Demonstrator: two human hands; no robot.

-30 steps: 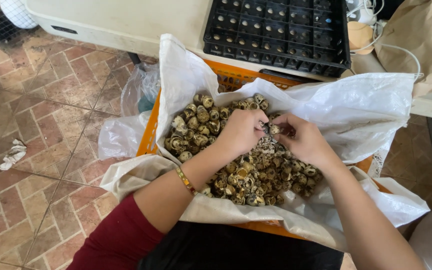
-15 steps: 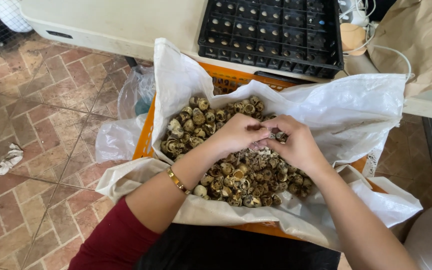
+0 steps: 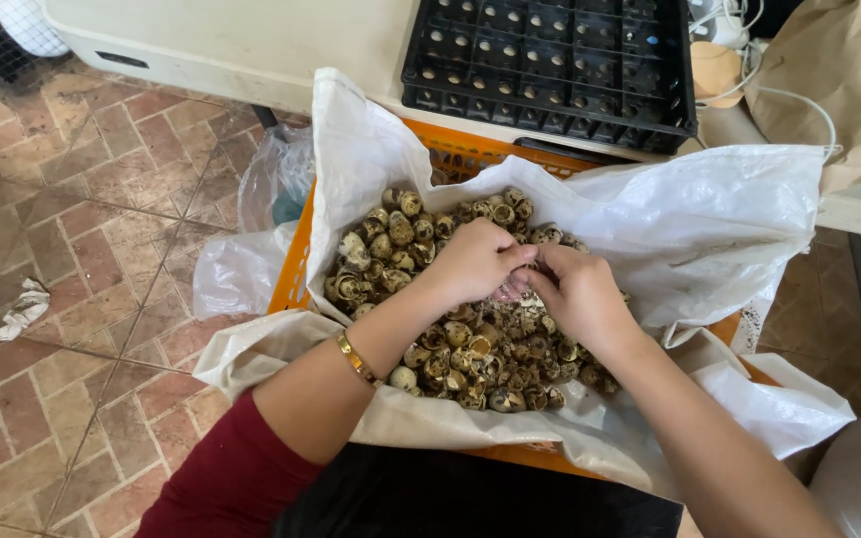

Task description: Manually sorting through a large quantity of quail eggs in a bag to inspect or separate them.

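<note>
- A brick-patterned tiled floor [image 3: 82, 199] stretched away to the left of both hands.
- A large white plastic sack [image 3: 710, 219] lay opened wide beneath and around the hands, lining an orange crate [image 3: 296, 264] whose rim showed just left of the left hand.
- A black plastic egg tray [image 3: 550, 60] sat on a pale table [image 3: 251, 40] well beyond the hands, at the far side of the crate.
- A heap of small speckled eggs [image 3: 401, 234] filled the sack, spreading under both hands, beyond them and nearer than them.
- The left hand [image 3: 470, 264] rested on top of the heap, fingers curled inward and pinched towards the right hand; what it gripped could not be made out for certain.
- The right hand [image 3: 580, 299] lay just beside it, fingertips touching the left fingertips, curled narrowly around something small and hidden between the two hands.
- A thin gold bracelet [image 3: 355, 359] circled the left wrist, nearer than the hand.
- A crumpled white scrap [image 3: 24, 307] lay on the floor, well apart to the left.
</note>
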